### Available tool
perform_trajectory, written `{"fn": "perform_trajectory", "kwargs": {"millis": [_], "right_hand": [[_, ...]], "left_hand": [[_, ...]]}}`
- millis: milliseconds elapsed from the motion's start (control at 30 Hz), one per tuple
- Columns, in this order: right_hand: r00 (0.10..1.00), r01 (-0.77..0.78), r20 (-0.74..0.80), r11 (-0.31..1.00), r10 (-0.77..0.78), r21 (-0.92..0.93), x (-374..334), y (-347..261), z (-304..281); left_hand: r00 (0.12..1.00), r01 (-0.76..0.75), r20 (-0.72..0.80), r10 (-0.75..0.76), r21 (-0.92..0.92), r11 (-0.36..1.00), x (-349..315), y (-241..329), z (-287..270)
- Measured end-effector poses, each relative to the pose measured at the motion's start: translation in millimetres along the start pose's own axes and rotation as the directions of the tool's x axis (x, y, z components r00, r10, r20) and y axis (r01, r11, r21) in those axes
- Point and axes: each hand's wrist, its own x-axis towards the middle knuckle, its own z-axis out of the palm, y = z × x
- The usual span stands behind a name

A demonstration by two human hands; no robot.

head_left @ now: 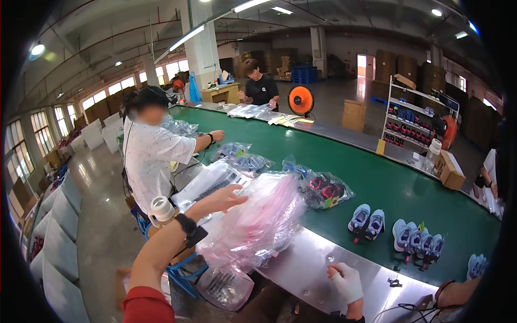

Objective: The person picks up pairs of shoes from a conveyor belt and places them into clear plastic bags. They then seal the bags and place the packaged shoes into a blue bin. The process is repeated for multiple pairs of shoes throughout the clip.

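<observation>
Wide fisheye view from the wearer's head, looking out over the bench.
It faces forward and downward: the left hand and right hand show close by in the lower half, the shelf and ceiling lie far off, and straight edges bend toward the dark rim.

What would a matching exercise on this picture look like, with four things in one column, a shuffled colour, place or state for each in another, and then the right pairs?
Column one:
1. Shoe rack
2. Wearer's left hand
3. Conveyor belt
4. Wearer's right hand

Column two:
A. Green
B. Partly covered in white, fingertips showing
C. White-framed, holding rows of shoes
D. Bare, at the pile of pink-tinted plastic bags

Right pairs: 1-C, 2-D, 3-A, 4-B.
</observation>
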Motion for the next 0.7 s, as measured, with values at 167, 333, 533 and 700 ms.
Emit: {"fn": "perform_trajectory", "kwargs": {"millis": [167,333,533,700], "right_hand": [[1.000,0.024,0.010,0.998,-0.023,-0.058,-3.2,11.4,-12.2],[0.998,-0.001,0.065,0.999,-0.002,0.048,-0.8,5.2,-9.4],[0.999,-0.020,0.051,0.996,0.016,0.089,2.6,26.1,-15.4],[0.994,-0.077,0.079,0.997,0.079,-0.027,2.7,25.4,-21.6]], "left_hand": [[0.996,-0.088,0.003,0.094,0.394,0.915,-75.4,33.7,26.6],[0.988,-0.145,0.083,0.129,0.232,0.962,-76.6,-9.4,35.2],[0.985,-0.015,0.170,-0.003,0.107,0.994,-63.8,-12.6,19.3],[0.982,-0.165,0.155,0.109,0.421,0.892,-60.7,-2.1,24.7]]}}
